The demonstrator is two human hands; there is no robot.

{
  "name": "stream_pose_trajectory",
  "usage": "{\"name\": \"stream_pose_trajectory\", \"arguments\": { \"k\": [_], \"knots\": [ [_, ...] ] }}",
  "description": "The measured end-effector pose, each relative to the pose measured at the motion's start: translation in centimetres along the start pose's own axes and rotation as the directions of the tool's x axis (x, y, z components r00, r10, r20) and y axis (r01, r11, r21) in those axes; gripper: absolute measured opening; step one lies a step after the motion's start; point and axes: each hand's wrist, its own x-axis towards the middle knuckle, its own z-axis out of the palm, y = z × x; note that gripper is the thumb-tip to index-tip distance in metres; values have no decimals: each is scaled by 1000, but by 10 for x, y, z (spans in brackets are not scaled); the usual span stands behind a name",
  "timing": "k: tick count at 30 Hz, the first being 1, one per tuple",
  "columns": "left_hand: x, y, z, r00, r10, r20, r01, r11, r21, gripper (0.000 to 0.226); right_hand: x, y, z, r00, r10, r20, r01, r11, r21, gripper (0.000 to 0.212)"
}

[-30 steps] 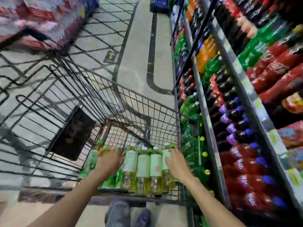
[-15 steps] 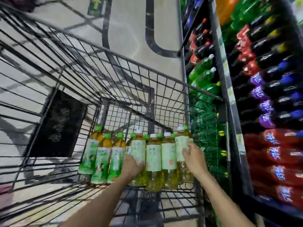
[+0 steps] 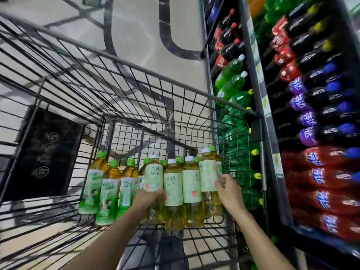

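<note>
- The drinks shelf (image 3: 259, 78) runs along the outer side of my right grip, well packed with soda bottles (image 3: 311, 121) in red, purple, black and green.
- The wire cart (image 3: 136, 65) surrounds both my grips. Its floor grid lies beneath them, and its right wall stands between my right grip and the shelf.
- A black panel (image 3: 44, 152) sits against the cart's left wall, well to the left of my left grip.
- The tea bottles stand upright in a tight row just ahead of both grips. Three green-label bottles (image 3: 109, 191) are just left of my left grip, and two pale-label bottles (image 3: 191, 184) stand between the two grips, touching each other.
- My left grip (image 3: 148, 199) is clamped round the lower body of the raised bottle (image 3: 153, 178), white-capped and pale-labelled, whose cap stands a little above its neighbours.
- My right grip (image 3: 228, 190) has its fingers curled round the right side of the end bottle (image 3: 207, 176), the last white-capped one in the row, close to the cart's right wall.
</note>
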Motion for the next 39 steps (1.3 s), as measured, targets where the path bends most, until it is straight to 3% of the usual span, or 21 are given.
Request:
{"name": "stream_pose_trajectory", "arguments": {
  "k": [3,6,12,18,20,24,28,32,36,39],
  "knots": [
    [-3,3,-6,997,0,79,6,997,-79,37,4,1,7,998,56,36,-57,998,17,37],
    [-7,3,-9,995,33,96,-23,995,-99,36,9,-1,15,994,86,72,-91,994,58,72],
    [-18,4,-8,986,108,130,-100,992,-71,33,9,-4,30,988,142,63,-138,988,-67,82],
    [-31,14,-2,973,144,177,-126,986,-112,38,14,3,33,988,146,54,-145,989,-24,67],
    [-38,19,0,966,177,190,-160,982,-99,40,13,9,33,985,155,78,-163,981,105,54],
    [-49,25,3,956,212,202,-190,974,-126,45,1,15,23,944,211,252,-310,829,466,34],
    [-54,28,7,953,222,207,-197,971,-133,37,-11,14,19,871,243,426,-471,654,592,33],
    [-58,29,10,948,246,203,-227,967,-115,39,-20,15,12,841,138,523,-523,451,723,44],
    [-71,33,10,933,293,211,-282,956,-79,65,-25,16,4,837,76,541,-517,431,739,75],
    [-84,36,13,919,330,215,-321,944,-77,61,-29,14,-8,869,29,493,-435,518,737,90]
  ]
}}
